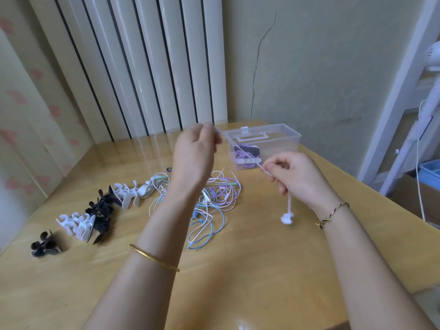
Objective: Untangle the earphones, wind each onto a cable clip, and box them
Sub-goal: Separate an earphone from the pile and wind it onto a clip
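The left hand [197, 148] and right hand [292, 172] each pinch a thin pale-pink earphone cable [242, 151] taut between them, so winding it onto a white plastic cable clip [71, 221] probably comes next.

glossy wood-look table [262, 270], clear smooth plastic box [283, 141], shiny plastic clips [78, 222] in black and white, thin rubbery-looking pastel cables [214, 198], gold metal bangle [154, 258]

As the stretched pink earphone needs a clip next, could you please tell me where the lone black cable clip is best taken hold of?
Probably by its middle, from above: the black cable clip lies flat, apart from the row of clips, with bare wood either side for the grip. Its lobed ends are too blurred to judge.
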`<state>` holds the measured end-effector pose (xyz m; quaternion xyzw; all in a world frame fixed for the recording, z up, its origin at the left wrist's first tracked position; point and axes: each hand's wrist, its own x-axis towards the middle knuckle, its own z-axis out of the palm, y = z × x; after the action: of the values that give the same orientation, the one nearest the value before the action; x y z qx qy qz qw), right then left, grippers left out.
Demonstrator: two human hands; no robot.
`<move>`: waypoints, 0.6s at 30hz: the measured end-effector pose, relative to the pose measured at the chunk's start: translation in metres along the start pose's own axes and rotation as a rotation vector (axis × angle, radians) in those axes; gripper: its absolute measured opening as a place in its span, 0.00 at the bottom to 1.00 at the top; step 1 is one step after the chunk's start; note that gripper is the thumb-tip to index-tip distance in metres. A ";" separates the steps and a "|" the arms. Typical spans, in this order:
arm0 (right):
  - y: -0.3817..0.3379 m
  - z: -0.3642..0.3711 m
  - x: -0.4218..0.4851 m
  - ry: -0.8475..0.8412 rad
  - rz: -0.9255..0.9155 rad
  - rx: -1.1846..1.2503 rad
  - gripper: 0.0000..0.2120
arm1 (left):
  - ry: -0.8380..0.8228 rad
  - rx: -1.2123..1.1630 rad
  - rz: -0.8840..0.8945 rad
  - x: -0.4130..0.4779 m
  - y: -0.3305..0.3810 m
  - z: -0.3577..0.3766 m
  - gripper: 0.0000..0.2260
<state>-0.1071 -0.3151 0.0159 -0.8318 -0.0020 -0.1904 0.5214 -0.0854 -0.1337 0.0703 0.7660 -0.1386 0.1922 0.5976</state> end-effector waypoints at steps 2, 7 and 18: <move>0.009 0.001 -0.001 -0.076 0.079 0.043 0.08 | 0.098 -0.056 0.016 0.006 0.006 -0.002 0.15; 0.022 -0.001 -0.002 -0.197 0.206 -0.234 0.10 | 0.018 0.005 -0.008 0.007 0.012 0.002 0.14; -0.025 0.021 -0.011 -0.095 -0.120 0.408 0.08 | -0.318 -0.272 -0.278 -0.007 0.010 0.010 0.14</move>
<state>-0.1154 -0.2836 0.0259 -0.7155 -0.1148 -0.1774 0.6659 -0.0945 -0.1456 0.0737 0.7109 -0.1488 -0.0348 0.6864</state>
